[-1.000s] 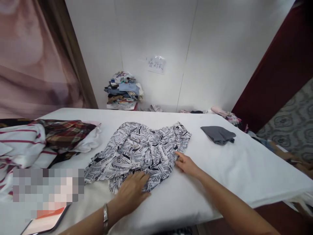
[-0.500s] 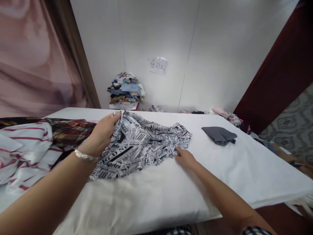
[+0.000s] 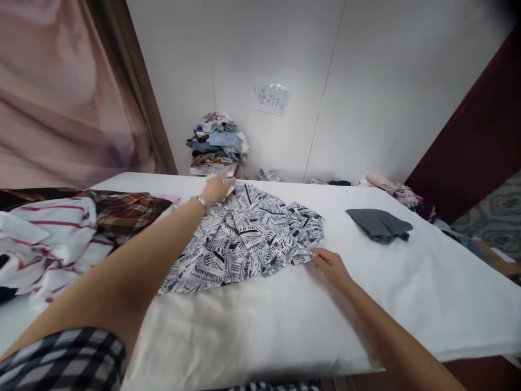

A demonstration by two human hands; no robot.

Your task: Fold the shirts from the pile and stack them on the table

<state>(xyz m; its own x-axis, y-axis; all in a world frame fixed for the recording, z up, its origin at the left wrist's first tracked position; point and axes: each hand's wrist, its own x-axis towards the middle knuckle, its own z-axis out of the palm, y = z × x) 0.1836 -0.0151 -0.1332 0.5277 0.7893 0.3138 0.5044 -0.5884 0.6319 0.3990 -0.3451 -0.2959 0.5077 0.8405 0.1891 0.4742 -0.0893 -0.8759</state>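
Head view shows a white table [image 3: 285, 326] with a newspaper-print shirt [image 3: 248, 239] lying near its middle, toward the far edge. The left hand [image 3: 217, 188] is stretched out to the shirt's far corner, close to the far edge of the table, and pinches the cloth there. The right hand [image 3: 331, 266] pinches the shirt's near right corner with narrow fingers.

To spread it well, both hands should pull gently apart so the cloth goes flat, and the grip should stay right at the corners.

A gray cloth [image 3: 379, 224] lies well apart on the right. Striped and plaid clothes [image 3: 61, 233] sit at the left edge, cut off by the frame. A clothes pile [image 3: 217, 144] stands by the wall behind the table. The left fingertips are small and blurry, so how much cloth they hold is hard to tell. The paper sign [image 3: 271, 99] is too small to read.
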